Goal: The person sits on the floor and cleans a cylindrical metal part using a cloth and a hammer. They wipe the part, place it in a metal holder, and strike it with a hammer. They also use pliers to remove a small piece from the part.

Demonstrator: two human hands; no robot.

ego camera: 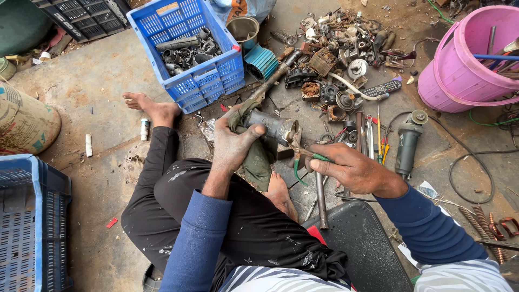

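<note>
Fingers of the left hand (233, 141) wrap the grey metal cylinder (272, 127) through a green rag (258, 165), steadying it, while right hand (351, 170) fingers squeeze green-handled pliers (303, 153), apparently biting the cylinder's end just beyond the left fingertips.

Seated on the ground, legs folded, one bare foot stretched out to the left. Both arms in blue sleeves, pushed to mid-forearm. Left hand (233, 141) reaches forward, palm down, fingers wrapped tight around what it grips, thumb (254, 131) laid across the top. Right hand (348, 168) sits lower and to the right, knuckles up, fingers curled closed around a thin tool, wrist bent inward. Both hands grimy, close together but not touching.
</note>
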